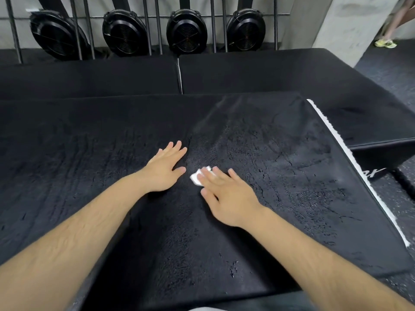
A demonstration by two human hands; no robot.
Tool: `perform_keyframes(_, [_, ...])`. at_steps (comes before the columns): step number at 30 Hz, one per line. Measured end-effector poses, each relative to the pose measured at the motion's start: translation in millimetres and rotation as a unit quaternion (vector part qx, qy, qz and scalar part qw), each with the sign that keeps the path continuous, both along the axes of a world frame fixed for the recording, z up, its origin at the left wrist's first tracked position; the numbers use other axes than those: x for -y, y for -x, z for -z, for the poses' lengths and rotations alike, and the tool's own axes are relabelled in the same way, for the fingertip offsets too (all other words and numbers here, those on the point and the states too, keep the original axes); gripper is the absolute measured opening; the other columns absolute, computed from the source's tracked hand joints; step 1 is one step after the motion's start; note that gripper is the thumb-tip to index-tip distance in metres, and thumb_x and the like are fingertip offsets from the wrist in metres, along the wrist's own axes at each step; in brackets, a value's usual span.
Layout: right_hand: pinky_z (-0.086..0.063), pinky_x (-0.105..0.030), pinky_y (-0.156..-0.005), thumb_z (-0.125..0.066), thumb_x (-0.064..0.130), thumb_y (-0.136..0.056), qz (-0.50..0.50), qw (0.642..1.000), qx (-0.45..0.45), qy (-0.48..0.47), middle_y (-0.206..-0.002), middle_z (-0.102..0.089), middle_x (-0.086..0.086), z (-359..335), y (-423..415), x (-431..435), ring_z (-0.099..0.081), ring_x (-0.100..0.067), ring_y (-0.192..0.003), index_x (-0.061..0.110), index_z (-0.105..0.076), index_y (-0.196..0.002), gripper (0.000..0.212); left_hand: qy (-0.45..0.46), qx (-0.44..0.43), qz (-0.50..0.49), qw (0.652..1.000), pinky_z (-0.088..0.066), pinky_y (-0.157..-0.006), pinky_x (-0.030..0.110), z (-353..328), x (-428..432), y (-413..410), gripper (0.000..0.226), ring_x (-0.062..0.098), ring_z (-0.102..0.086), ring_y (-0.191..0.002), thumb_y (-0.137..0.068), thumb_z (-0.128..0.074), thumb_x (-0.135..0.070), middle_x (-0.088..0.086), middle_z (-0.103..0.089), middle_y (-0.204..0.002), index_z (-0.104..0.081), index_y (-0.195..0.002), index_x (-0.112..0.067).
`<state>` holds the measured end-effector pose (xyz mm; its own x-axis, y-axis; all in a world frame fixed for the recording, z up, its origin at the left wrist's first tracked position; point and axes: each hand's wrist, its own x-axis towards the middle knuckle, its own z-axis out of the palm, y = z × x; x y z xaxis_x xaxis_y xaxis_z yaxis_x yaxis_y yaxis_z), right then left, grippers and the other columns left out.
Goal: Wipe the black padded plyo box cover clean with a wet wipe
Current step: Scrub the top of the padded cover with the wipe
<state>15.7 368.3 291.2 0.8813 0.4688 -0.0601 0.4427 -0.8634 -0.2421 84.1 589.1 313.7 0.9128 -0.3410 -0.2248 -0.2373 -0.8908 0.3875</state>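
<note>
Cover (258, 135) ran long left to right beneath both hands; right hand (226, 194) pressed the wipe (197, 177) flat-fingered, left hand (165, 168) rested flat beside it, nearer the unwiped left.

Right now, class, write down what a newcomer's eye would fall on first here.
First, the middle of the wide black padded cover, where the right hand presses a small white wet wipe flat and the left hand rests open beside it. Then the damp-looking sheen on the cover's right half, and the four round black fan housings lined up at the back.
</note>
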Motion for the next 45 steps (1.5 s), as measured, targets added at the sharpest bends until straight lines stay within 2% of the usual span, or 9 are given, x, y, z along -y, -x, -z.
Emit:
perform_keyframes(3, [-0.006, -0.043, -0.126, -0.019, 0.039, -0.108, 0.053, 0.999, -0.011, -0.004, -0.166, -0.014, 0.009, -4, -8, 0, -0.008, -0.017, -0.154, 0.031, -0.017, -0.158, 0.051, -0.029, -0.018, 0.025, 0.999, 0.015, -0.118, 0.029, -5, 3, 25, 0.082, 0.011, 0.023, -0.149, -0.098, -0.054, -0.049, -0.005, 0.019, -0.164, -0.004, -0.16, -0.027])
perform_keyframes(7, [-0.008, -0.044, -0.125, -0.008, 0.044, -0.103, -0.001, 1.0, -0.004, 0.015, -0.167, -0.016, 0.002, -1, 34, -16, -0.011, -0.023, -0.154, 0.026, -0.017, -0.159, 0.06, -0.039, -0.037, 0.043, 0.998, 0.015, -0.12, 0.03, -1, -3, 55, 0.089, 0.007, 0.028, -0.146, -0.093, -0.055, -0.059, -0.01, 0.025, -0.161, -0.001, -0.158, -0.031])
perform_keyframes(13, [-0.005, -0.043, -0.125, -0.015, 0.042, -0.107, 0.058, 0.998, -0.003, 0.039, -0.168, -0.008, 0.0, -3, 5, -20, -0.006, -0.024, -0.154, 0.022, -0.01, -0.16, 0.056, -0.018, -0.056, 0.036, 0.998, 0.016, -0.117, 0.027, 2, -3, 64, 0.086, 0.001, 0.032, -0.142, -0.097, -0.052, -0.053, -0.013, 0.028, -0.16, 0.004, -0.158, -0.032])
perform_keyframes(20, [-0.002, -0.04, -0.125, 0.01, 0.052, -0.09, 0.017, 0.999, -0.03, 0.026, -0.168, -0.01, 0.006, -3, 39, -17, -0.007, -0.019, -0.155, 0.028, -0.013, -0.161, 0.078, -0.028, -0.039, 0.039, 0.998, 0.018, -0.115, 0.025, 8, -3, 64, 0.085, 0.004, 0.032, -0.143, -0.099, -0.051, -0.052, -0.011, 0.029, -0.16, 0.005, -0.159, -0.03])
perform_keyframes(24, [0.002, -0.038, -0.125, -0.003, 0.047, -0.104, 0.059, 0.997, -0.031, 0.035, -0.169, 0.003, 0.002, 3, 15, -25, 0.004, -0.021, -0.155, 0.02, -0.004, -0.161, 0.064, -0.029, -0.029, 0.037, 0.998, 0.017, -0.115, 0.026, 8, -3, 65, 0.083, 0.004, 0.03, -0.145, -0.099, -0.05, -0.052, -0.011, 0.028, -0.161, 0.004, -0.158, -0.031])
perform_keyframes(28, [0.0, -0.038, -0.125, 0.017, 0.052, -0.085, 0.036, 0.998, -0.028, 0.053, -0.169, -0.002, 0.0, 2, 36, -31, 0.0, -0.022, -0.155, 0.018, -0.007, -0.161, 0.087, -0.033, -0.018, 0.036, 0.999, 0.016, -0.116, 0.027, 9, -2, 68, 0.083, 0.007, 0.028, -0.147, -0.099, -0.049, -0.052, -0.009, 0.026, -0.162, 0.003, -0.159, -0.029])
perform_keyframes(34, [0.004, -0.039, -0.126, -0.008, 0.043, -0.107, 0.067, 0.994, -0.037, 0.072, -0.169, 0.001, -0.002, -7, 18, -28, 0.011, -0.023, -0.155, 0.011, -0.005, -0.161, 0.063, -0.017, -0.021, 0.034, 0.999, 0.015, -0.117, 0.026, 6, 1, 77, 0.072, 0.008, 0.024, -0.148, -0.104, -0.043, -0.044, -0.008, 0.021, -0.163, 0.0, -0.159, -0.025])
perform_keyframes(40, [-0.001, -0.035, -0.126, 0.016, 0.059, -0.089, 0.05, 0.997, -0.048, 0.042, -0.169, -0.007, -0.006, -4, 56, -36, 0.0, -0.019, -0.155, 0.01, -0.01, -0.161, 0.091, -0.017, -0.006, 0.042, 0.999, 0.016, -0.115, 0.022, 14, -2, 93, 0.063, 0.006, 0.022, -0.148, -0.108, -0.033, -0.037, -0.009, 0.018, -0.164, 0.0, -0.159, -0.021])
perform_keyframes(45, [0.003, -0.036, -0.126, -0.01, 0.045, -0.107, 0.063, 0.994, -0.072, 0.051, -0.169, 0.002, -0.008, -6, 37, -32, 0.007, -0.02, -0.155, 0.008, -0.004, -0.161, 0.065, -0.021, -0.016, 0.042, 0.999, 0.017, -0.114, 0.022, 14, -1, 91, 0.063, 0.005, 0.024, -0.147, -0.108, -0.031, -0.038, -0.011, 0.021, -0.162, 0.002, -0.159, -0.022])
